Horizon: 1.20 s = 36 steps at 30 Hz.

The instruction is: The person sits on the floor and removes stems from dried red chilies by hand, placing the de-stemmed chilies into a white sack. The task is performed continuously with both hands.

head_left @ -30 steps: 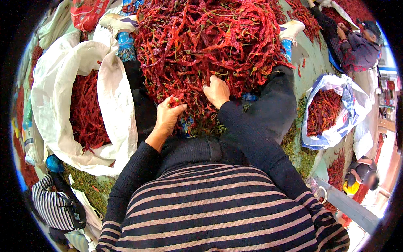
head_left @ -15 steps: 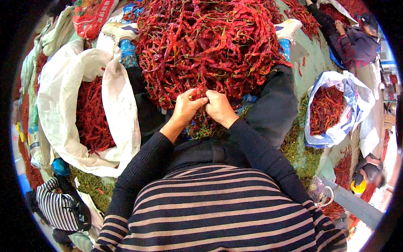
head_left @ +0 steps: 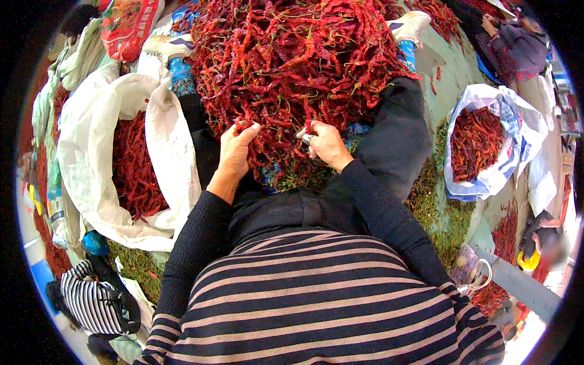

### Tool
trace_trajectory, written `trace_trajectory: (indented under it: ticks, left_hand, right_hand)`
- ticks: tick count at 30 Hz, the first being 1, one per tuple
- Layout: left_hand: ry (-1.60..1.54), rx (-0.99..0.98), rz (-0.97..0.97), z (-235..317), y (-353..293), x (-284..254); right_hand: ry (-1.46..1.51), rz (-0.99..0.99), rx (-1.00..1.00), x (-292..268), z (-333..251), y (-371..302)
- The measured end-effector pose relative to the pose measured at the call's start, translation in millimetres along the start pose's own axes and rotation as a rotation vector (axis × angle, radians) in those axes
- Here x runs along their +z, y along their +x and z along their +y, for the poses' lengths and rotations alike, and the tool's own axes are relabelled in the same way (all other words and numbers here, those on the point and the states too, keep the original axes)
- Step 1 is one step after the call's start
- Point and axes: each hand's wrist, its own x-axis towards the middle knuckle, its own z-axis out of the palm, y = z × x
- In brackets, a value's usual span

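Observation:
A large heap of dried red chili peppers [head_left: 298,61], some with pale green stems, lies between my spread legs. At its near edge my left hand [head_left: 236,151] is closed, thumb up, with red chili peppers [head_left: 242,123] showing between thumb and fingers. My right hand [head_left: 328,146] stands a little apart to the right, its thumb and fingers pinched together by the heap. Something shiny and silvery sits on one of its fingers [head_left: 306,137]. Whatever that pinch holds is hidden against the red peppers. Green stem scraps [head_left: 298,180] lie below my hands.
A white woven sack [head_left: 79,152] with red peppers stands open at my left. At my right is a smaller white and blue sack [head_left: 453,152], also holding peppers. Stem litter [head_left: 435,213] covers the ground beside my right leg. Other people [head_left: 91,298] sit nearby, with a grey beam [head_left: 517,283] at lower right.
My hands were together at the heap's near edge and have moved apart, the left one to the left, the right one to the right. The whole view has shifted slightly.

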Motion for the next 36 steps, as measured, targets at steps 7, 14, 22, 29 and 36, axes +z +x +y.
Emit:
trace_trajectory:
  ticks: [7, 14, 22, 29, 36]
  left_hand:
    - [-0.048, 0.012, 0.01, 14, -6, 4]
    - [-0.036, 0.049, -0.001, 4, -6, -2]
    - [-0.067, -0.221, -0.168, -15, -19, 17]
    - [-0.077, -0.227, -0.196, -22, -27, 30]
    - [0.144, -0.095, -0.314, -31, -32, 35]
  right_hand:
    - [-0.094, -0.17, 0.017, 10, 7, 3]
    - [-0.083, -0.22, -0.002, 18, 1, -12]
    - [-0.115, -0.25, 0.029, 16, 1, -19]
    - [-0.003, -0.213, 0.009, 13, 17, -37]
    - [0.093, -0.127, 0.097, 8, 26, -46]
